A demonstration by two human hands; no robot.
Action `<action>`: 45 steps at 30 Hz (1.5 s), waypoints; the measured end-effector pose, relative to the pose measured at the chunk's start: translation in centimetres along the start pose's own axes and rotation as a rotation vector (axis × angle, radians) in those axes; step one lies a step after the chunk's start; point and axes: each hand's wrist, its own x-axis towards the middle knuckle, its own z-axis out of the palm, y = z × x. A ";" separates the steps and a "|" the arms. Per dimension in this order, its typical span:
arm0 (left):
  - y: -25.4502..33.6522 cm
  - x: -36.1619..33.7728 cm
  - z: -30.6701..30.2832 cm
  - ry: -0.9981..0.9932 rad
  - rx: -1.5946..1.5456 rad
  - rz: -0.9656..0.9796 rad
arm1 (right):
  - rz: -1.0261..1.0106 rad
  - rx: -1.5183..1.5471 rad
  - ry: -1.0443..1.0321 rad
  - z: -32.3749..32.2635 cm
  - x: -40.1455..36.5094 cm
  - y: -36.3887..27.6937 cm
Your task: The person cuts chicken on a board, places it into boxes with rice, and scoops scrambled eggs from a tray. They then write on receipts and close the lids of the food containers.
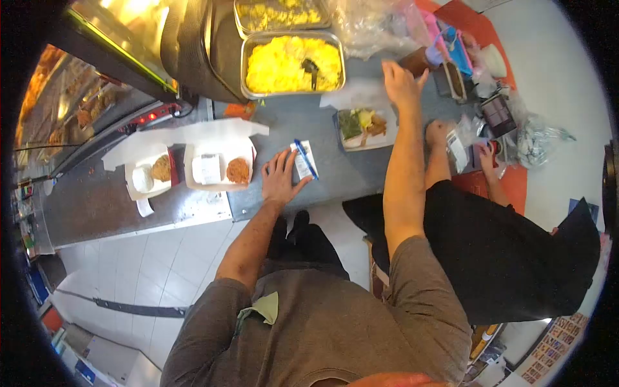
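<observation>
My left hand [281, 178] lies flat on the grey counter [258, 205] with its fingers spread. Just right of it are a slip of printed paper [303, 169] and a blue pen [305, 159] resting across it. My right hand [403, 85] is stretched over the back of the counter, fingers apart and holding nothing I can see. Closest to it is a dark brown container [416, 62]. Below and left of that hand sits an open paper box [371, 143] with greens, yellow egg and browned pieces.
Two open food boxes [219, 182] [137, 188] with fried pieces stand left. Metal trays [293, 95] of yellow food line the back, one holding a black utensil [312, 72]. A co-worker in black [477, 258] works close on my right beside plastic bags [538, 142]. A lit display case [84, 97] is left.
</observation>
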 end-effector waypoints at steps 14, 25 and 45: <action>14.9 12.1 0.5 0.200 -0.328 -0.304 | 0.281 0.136 -0.209 4.5 -13.7 4.4; 10.9 12.8 6.6 0.129 -0.714 -0.287 | 0.634 0.725 0.025 12.0 -12.6 7.3; 6.6 13.3 -0.5 -0.276 -0.988 -0.278 | 0.695 1.116 -0.077 9.3 -15.7 8.7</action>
